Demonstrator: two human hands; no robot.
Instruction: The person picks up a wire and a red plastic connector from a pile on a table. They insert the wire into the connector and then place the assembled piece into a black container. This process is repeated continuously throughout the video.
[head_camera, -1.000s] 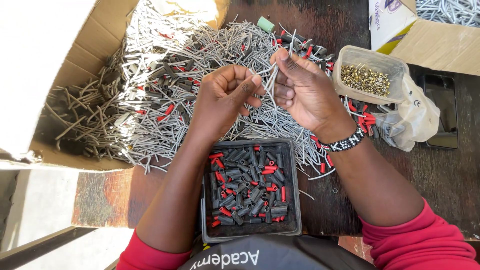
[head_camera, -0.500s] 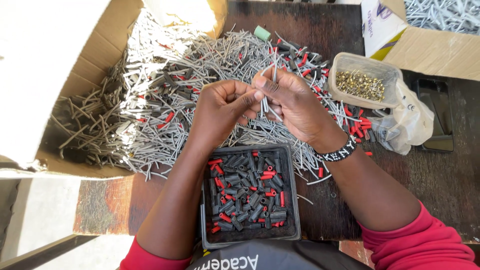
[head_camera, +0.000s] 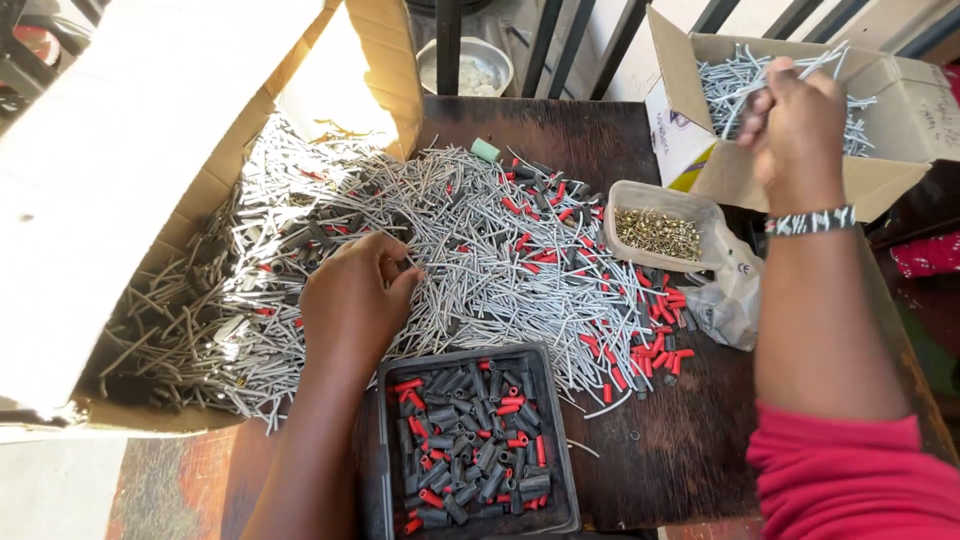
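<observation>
I saw my left hand (head_camera: 352, 305) resting on the heap of grey wire pieces (head_camera: 440, 240) that covered the worktop (head_camera: 680, 450) toward ten o'clock; its fingers (head_camera: 395, 275) were curled down into the pile, though I could not tell whether they pinched anything. My right hand (head_camera: 795, 130) was up at two o'clock, over the small cardboard box (head_camera: 890, 180), with its fingers closed around a few wire pieces (head_camera: 750, 95) of the same grey kind as the ones lying inside that box. Just below the left hand, at six o'clock, sat a dark tray (head_camera: 470, 445) filled with grey and red sleeves. Between the two hands stood a clear plastic tub (head_camera: 665, 228) of small brass bits, touching a crumpled plastic bag (head_camera: 730, 300). Loose red sleeves (head_camera: 655, 335) lay scattered beside the tub, at the edge of the heap. The heap spilled out of a large open carton (head_camera: 150, 200) at nine o'clock.
</observation>
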